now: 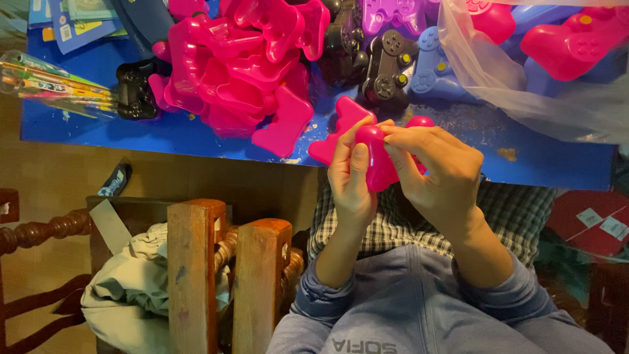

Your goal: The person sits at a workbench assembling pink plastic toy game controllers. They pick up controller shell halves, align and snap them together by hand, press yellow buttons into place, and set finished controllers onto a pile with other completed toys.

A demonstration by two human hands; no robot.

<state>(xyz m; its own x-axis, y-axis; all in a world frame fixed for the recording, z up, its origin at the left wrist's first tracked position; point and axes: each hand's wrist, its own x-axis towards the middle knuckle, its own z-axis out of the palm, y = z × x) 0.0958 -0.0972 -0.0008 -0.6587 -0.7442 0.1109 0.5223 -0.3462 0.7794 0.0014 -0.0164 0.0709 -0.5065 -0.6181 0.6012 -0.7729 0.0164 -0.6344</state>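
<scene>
Head view shows the left hand (350, 180) and right hand (436, 167) both closed on a pink controller shell (379, 164) at the blue bench's (196, 134) near edge.

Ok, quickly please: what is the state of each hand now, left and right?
Left hand: closed on the pink controller shell, thumb pressed on it.
Right hand: closed on the same pink controller shell from the other side.

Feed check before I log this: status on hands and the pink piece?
Left hand and right hand both gripping pink controller shell, above blue table edge. Loose pink shell just behind. Nothing blocking.
</scene>
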